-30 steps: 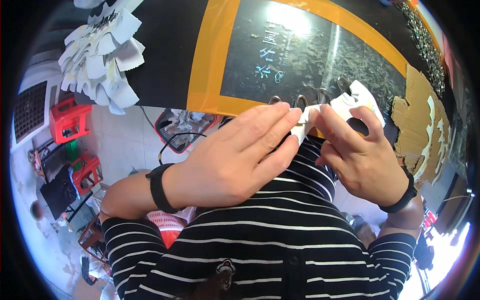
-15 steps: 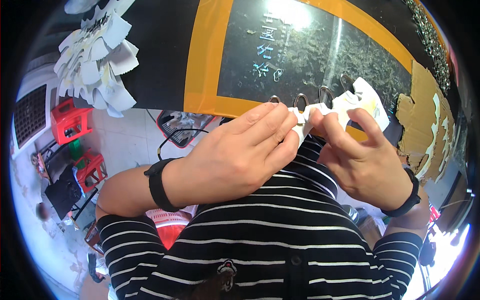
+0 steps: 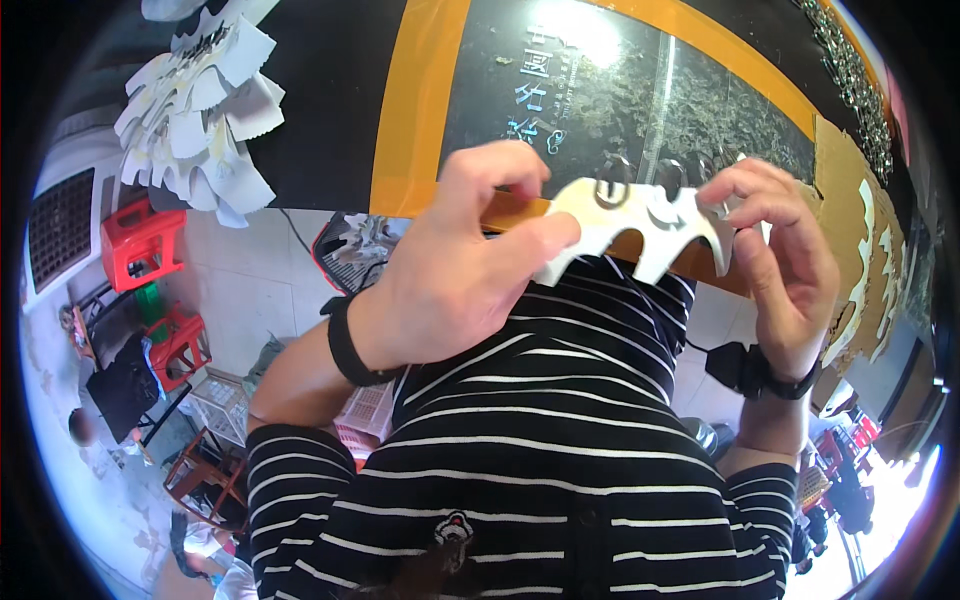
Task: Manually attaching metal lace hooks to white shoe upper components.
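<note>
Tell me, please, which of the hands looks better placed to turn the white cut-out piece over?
Probably the left hand: its thumb and fingers clamp one end of the white cut-out piece firmly, while the right hand only pinches the far tip with its fingertips.

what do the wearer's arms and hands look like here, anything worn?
Both hands are bare: no gloves or rings visible. The left hand has a plain black band at the wrist. The right hand has a black band with a chunky black watch-like unit on the wrist. Black short sleeves with thin white stripes end above the elbows; forearms bare.
</note>
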